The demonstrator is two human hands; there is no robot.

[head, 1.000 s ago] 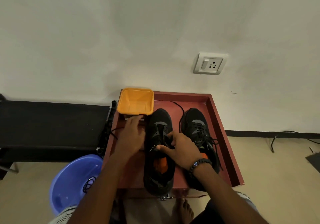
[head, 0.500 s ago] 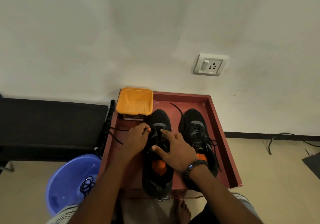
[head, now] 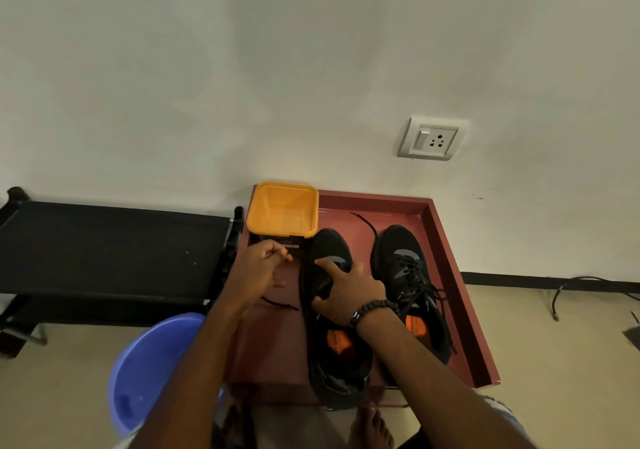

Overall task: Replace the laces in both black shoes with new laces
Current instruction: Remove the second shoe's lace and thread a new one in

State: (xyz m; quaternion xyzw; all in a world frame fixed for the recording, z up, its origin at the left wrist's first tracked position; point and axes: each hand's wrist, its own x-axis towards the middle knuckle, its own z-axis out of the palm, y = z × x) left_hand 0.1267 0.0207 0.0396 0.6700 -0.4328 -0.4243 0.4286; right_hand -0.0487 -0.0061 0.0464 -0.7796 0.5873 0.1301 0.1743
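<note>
Two black shoes stand side by side on a red-brown tray (head: 446, 240). The left shoe (head: 334, 344) has an orange insole and an open tongue area. My right hand (head: 348, 289) grips its upper over the eyelets. My left hand (head: 259, 268) is left of that shoe with fingers curled, pinching a black lace (head: 277, 304) that trails across the tray floor. The right shoe (head: 408, 282) is laced, with its lace ends loose and one end running toward the tray's back.
A yellow square tub (head: 282, 211) sits at the tray's back left corner. A blue plastic basin (head: 149, 369) stands on the floor at lower left. A black bench (head: 110, 247) lies left, against the wall. A wall socket (head: 431, 138) is above right. A cable (head: 571, 285) lies on the floor.
My left hand has drawn away from the left shoe toward the left, pulling the black lace out with it. My right hand stays on the shoe's upper.
</note>
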